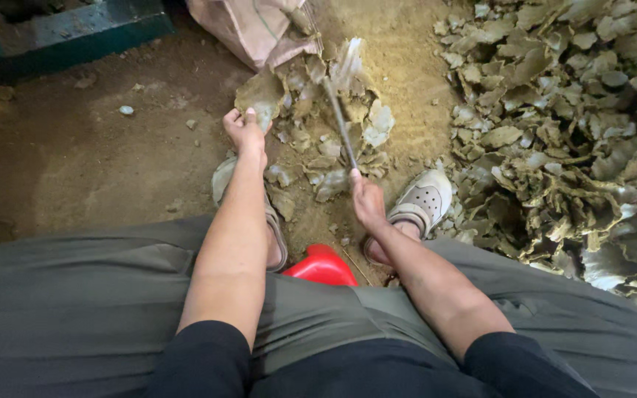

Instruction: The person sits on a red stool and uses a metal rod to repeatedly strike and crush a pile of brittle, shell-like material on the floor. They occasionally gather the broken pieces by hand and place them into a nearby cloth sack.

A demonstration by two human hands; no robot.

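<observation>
Left hand (245,130): grip pinching edge of muddy shell (261,96) on dirt floor (75,155). Right hand (367,200): grip closed round thin metal rod (340,121), tip blurred over small shell heap (329,140). Big shell pile (554,125) at right; red stool (321,267) betw. feet.

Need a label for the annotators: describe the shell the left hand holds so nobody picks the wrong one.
Start at the small heap of shells on the dirt floor between the person's feet, not the big pile at right. At the heap's upper left edge, the left hand pinches a broad, flat, mud-grey shell. It is the only one in a hand's grip; the right hand holds a thin rod.
</observation>
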